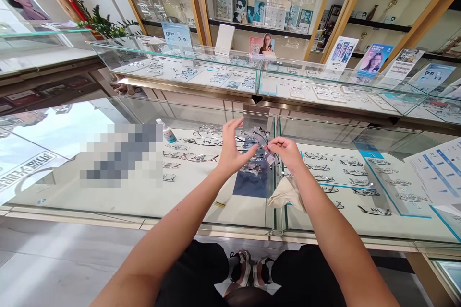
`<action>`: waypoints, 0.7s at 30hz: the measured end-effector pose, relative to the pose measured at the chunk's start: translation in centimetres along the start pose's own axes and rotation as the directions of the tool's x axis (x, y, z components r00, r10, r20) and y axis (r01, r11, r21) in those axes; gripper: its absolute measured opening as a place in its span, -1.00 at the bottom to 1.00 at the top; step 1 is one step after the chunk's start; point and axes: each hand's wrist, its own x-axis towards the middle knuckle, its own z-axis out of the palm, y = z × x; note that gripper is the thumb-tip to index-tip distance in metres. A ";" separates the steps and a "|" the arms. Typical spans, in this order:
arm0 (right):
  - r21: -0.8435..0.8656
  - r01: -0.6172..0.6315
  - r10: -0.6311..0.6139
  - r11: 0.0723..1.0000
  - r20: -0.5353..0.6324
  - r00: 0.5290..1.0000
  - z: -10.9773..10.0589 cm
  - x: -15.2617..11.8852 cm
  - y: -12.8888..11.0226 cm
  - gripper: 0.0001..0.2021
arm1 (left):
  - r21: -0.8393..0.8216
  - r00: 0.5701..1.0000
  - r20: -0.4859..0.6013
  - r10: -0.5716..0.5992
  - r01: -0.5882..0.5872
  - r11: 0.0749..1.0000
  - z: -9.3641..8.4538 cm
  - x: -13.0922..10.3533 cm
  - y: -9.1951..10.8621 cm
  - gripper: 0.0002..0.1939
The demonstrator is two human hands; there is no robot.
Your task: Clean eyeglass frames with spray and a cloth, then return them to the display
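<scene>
My right hand (pixel 286 152) pinches a pair of glasses (pixel 265 146) in clear wrapping, above the glass display counter (pixel 194 208). To its left, my left hand (pixel 232 148) is held up with thumb and fingers spread, holding nothing, its thumb tip close to the glasses. A beige cloth (pixel 285 194) lies on the glass below my right wrist. Under my hands, a dark blue panel (pixel 248 183) shows, with glasses over it. Rows of spectacles (pixel 190 156) are around it.
A small white bottle (pixel 166 131) stands on the counter at the left. A printed sheet (pixel 437 172) is at the right edge. Behind runs a second glass case (pixel 216 81) with eyewear and upright cards (pixel 340 55). A blurred patch covers the left counter.
</scene>
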 end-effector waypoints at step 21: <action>-0.399 0.357 -0.412 0.844 -0.059 0.909 0.8 -1.1 -0.3 -0.72 | -0.232 0.804 0.320 -0.501 0.579 0.781 0.6 0.3 -0.8 -0.67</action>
